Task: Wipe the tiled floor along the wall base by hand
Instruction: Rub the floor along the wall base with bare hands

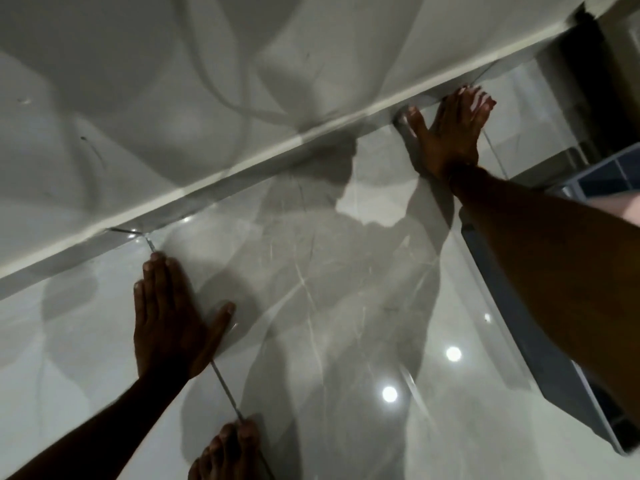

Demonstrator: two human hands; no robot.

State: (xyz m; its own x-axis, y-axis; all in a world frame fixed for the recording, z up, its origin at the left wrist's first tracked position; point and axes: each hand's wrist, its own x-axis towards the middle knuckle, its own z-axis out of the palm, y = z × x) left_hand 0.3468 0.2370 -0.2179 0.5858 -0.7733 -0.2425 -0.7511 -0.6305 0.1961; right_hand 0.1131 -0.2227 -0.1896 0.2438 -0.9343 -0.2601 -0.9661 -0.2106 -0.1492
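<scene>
We press the left hand [169,320] flat, fingers together, empty, on the glossy tiled floor [329,289] over a grout line [225,389]. The right hand [450,133], fingers spread, empty, lies flat against the wall base [242,168]. Bare toes [228,448] rest below.

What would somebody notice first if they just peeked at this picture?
Probably the two bare hands pressed flat on the shiny tiled floor: the left hand in the lower left, the right hand reaching far up to the white wall base. Next come the bright round light reflections on the tiles at lower right, and bare toes peeking in at the bottom edge.
</scene>
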